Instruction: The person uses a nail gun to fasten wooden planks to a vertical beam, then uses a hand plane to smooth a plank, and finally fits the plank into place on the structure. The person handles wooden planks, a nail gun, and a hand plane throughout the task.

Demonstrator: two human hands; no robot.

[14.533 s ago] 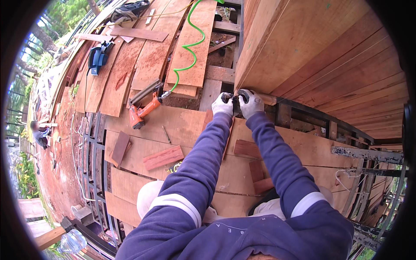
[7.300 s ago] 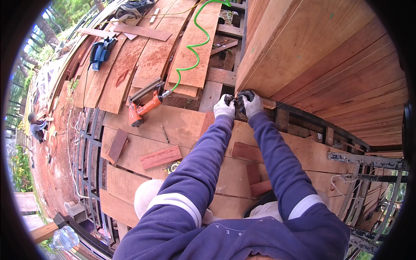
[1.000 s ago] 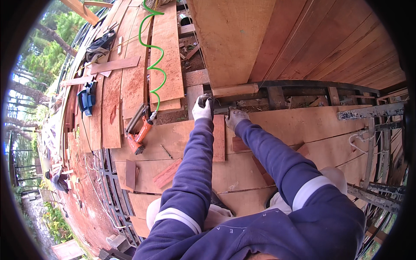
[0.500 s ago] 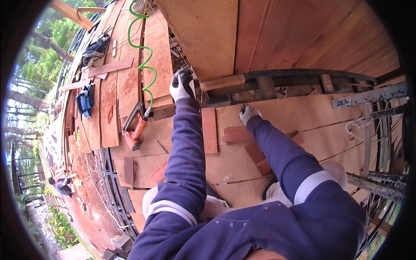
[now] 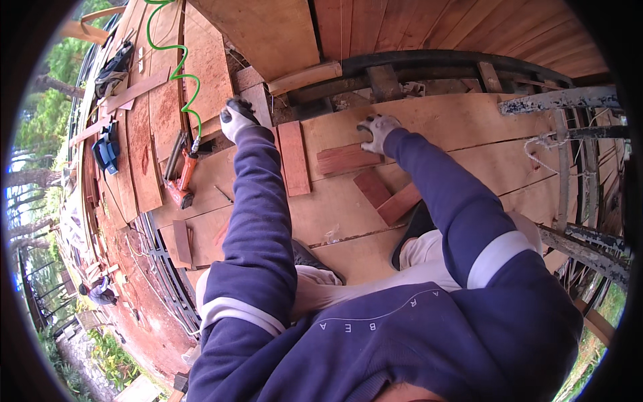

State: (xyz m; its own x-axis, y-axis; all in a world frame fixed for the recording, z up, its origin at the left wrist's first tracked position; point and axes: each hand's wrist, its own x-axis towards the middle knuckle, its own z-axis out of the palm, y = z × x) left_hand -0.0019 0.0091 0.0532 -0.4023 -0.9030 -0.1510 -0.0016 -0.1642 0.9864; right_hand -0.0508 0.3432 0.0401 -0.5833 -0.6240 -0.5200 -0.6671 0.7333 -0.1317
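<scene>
My left hand, in a white glove with dark fingers, is closed beside a pale board near the gap in the decking. Whatever its curled fingers hold, if anything, is hidden. My right hand, gloved alike, has its fingers bent but apart and nothing visible in them. It hovers close to the end of a reddish wood block lying on the plywood. A longer reddish board lies between my hands. Two more wood pieces, one a short plank, lie nearer my foot.
An orange nail gun rests on the left, joined to a coiled green air hose. A wooden panel rises ahead beside an open frame gap. Metal bars stand at right. Another person is far below left.
The view has shifted, so the scene sits further left and higher. My right hand has drawn back from the frame edge toward the reddish block, its fingers opening. The pale board now shows beside my left hand.
</scene>
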